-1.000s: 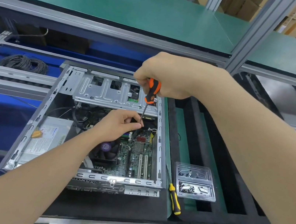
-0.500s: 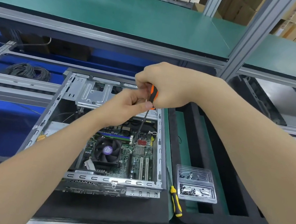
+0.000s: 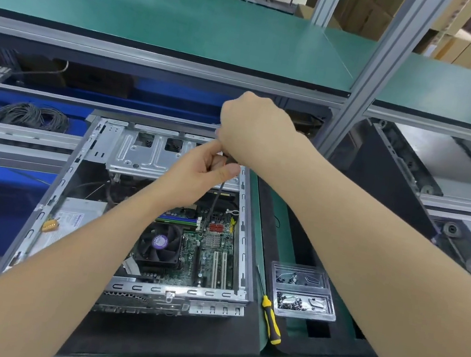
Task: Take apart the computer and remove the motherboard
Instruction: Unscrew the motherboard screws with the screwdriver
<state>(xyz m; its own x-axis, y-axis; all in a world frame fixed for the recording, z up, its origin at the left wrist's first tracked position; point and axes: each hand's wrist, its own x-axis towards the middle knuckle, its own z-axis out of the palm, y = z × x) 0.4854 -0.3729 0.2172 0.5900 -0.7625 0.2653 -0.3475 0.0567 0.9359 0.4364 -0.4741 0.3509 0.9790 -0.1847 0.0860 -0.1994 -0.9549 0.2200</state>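
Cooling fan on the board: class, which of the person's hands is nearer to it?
Left. The left hand holds the screwdriver just beyond the fan; the right hand grips it higher up, farther away.

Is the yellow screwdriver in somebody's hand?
No, the yellow screwdriver lies by itself beside the computer case, with no hand touching it.

The left hand [image 3: 201, 170] has come up off the motherboard [image 3: 210, 254] and now grips the screwdriver [image 3: 214, 204] right under the right hand [image 3: 254, 132], so the orange handle's basically hidden. The fan [image 3: 159, 243] is out in the open now too.
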